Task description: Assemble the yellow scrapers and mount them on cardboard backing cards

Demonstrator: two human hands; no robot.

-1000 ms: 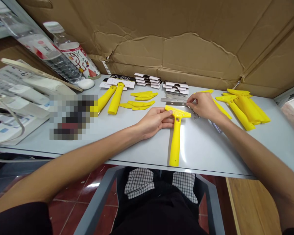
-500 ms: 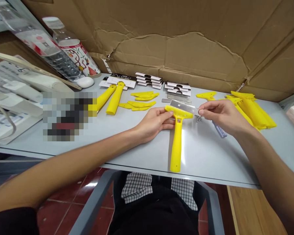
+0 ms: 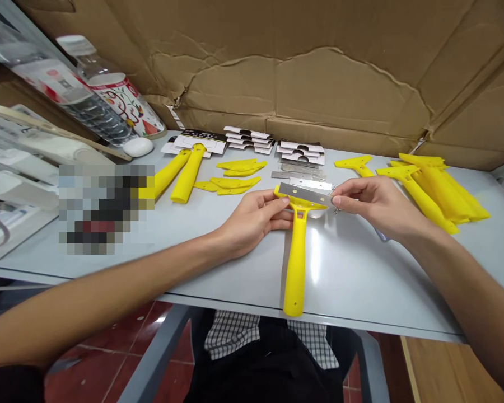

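Note:
My left hand (image 3: 260,218) grips the head of a yellow scraper handle (image 3: 294,268), thumb on top and fingers beneath. The handle's grip points toward me at the table's front edge. With thumb and fingertips my right hand (image 3: 369,204) pinches the right end of a flat metal blade (image 3: 304,195), which lies across the scraper head. Two holes show in the blade. Small screws near my right fingertips are mostly hidden. A bluish, clear-handled tool (image 3: 382,235) lies partly under my right hand. Further blades (image 3: 298,174) rest just behind the scraper head.
Yellow scraper handles (image 3: 453,190) are piled at right; two more (image 3: 189,179) lie at left. Yellow head covers (image 3: 239,173) and folded cards (image 3: 248,140) sit behind my left hand. Bottles (image 3: 126,103) stand at back left, before a cardboard wall (image 3: 344,95). A blurred patch hides something at left.
My right hand has brought the blade down and slightly left, from above the scraper head's rear edge onto its face. My left hand still holds the handle. The view has shifted a little.

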